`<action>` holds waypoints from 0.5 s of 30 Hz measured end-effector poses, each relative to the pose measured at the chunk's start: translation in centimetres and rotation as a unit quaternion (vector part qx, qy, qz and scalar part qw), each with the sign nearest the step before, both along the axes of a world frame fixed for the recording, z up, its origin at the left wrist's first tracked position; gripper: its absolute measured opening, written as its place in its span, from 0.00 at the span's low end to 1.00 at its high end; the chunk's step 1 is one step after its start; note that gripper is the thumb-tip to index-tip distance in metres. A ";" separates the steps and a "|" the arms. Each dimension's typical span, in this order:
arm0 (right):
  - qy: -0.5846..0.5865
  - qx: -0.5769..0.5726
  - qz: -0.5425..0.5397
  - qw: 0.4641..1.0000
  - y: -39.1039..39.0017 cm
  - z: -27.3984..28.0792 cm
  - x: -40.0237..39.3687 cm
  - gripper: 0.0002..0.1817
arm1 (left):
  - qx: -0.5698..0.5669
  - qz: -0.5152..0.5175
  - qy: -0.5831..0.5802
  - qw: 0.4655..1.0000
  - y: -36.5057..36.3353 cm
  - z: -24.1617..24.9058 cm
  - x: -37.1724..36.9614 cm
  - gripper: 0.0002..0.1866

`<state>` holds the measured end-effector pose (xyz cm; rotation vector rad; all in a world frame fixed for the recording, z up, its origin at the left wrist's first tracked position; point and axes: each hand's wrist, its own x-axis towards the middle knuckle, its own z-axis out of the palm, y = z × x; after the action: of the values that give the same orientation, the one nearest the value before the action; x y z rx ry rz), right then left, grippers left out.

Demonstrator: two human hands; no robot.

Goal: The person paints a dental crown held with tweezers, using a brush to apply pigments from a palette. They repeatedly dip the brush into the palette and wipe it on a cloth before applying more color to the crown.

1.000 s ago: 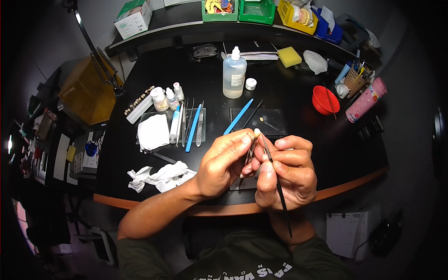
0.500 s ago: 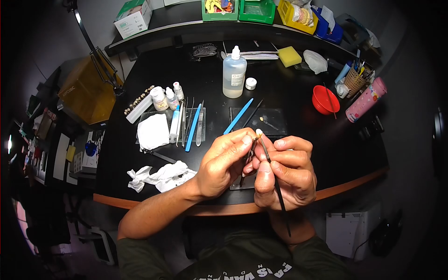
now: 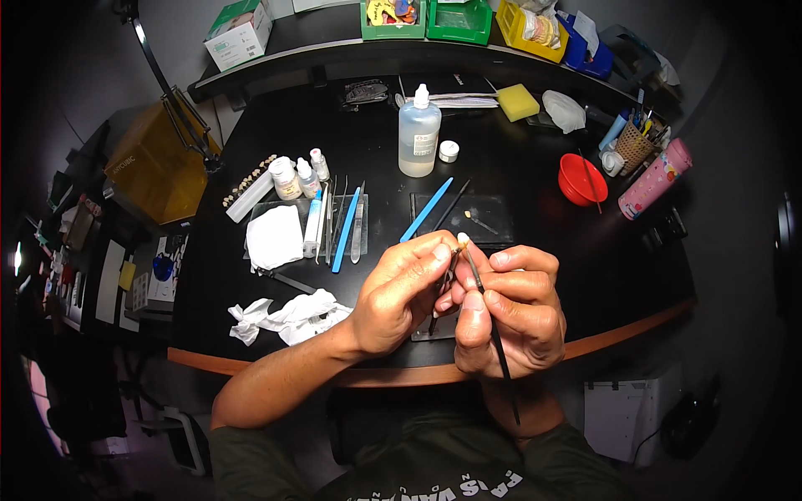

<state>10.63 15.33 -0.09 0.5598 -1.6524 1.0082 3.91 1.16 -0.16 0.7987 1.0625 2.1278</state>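
Well to the left of the hands (image 3: 388, 292) and beyond them, an amber cover (image 3: 163, 167) bears the name ANYCUBIC. Nearer the body than the hands, white print on the dark shirt (image 3: 418, 447) seems to include "IS VAN". Beyond the hands, the label on the large bottle (image 3: 415, 125) is too small to read.

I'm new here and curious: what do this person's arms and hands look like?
The left hand and right hand are bare, with no glove or ring showing. The forearms are bare too, with no watch or cable in sight. The dark green shirt has short sleeves and pale lettering.
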 end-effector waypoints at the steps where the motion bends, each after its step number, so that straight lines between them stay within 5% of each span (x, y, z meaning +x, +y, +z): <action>1: -0.002 0.001 -0.001 1.000 0.0 0.1 0.1 0.12 | 0.000 0.000 -0.001 1.000 0.0 -0.1 0.0 0.22; 15: 0.006 -0.008 0.015 1.000 0.0 -0.1 -0.1 0.14 | 0.017 0.011 -0.035 0.999 0.4 0.7 0.6 0.19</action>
<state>10.56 15.30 -0.19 0.5812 -1.6287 1.0364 4.55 1.59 0.58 0.7248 1.0051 2.1812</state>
